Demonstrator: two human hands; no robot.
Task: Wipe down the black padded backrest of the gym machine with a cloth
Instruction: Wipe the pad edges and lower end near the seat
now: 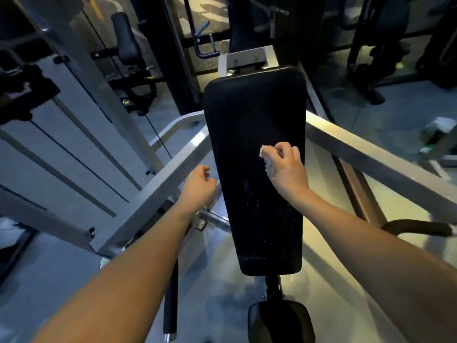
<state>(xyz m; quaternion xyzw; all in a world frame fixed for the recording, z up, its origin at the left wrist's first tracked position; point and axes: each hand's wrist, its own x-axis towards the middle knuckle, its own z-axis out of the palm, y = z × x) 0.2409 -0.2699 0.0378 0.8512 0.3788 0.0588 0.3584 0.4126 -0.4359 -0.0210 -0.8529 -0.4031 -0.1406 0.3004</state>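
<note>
Currently, status by item:

cloth [268,161]: small pale wad, bunched in the right hand [284,167]; fingers curled tight around it, only a bit sticks out on the thumb side. Looks soft and light, crushes easily. Best held flatter under the palm to cover more area.

backrest [254,154]: long black pad, centre of view, sloping away from the camera. Right hand sits on its right half, about mid-length. Padding likely gives under pressure; the cover looks smooth. Pale specks show on the lower part, so that area probably needs passes.

left hand [197,186]: empty, fingers loosely curled, just beside the pad's left edge, not touching it as far as I can tell.

frame rails [371,149]: silver bars flank the pad on both sides; knuckles could hit them on wide strokes.

seat pad [279,320]: below the backrest, apart from it.

cable [158,134]: runs left of the pad, clear of the wipe path.
</note>
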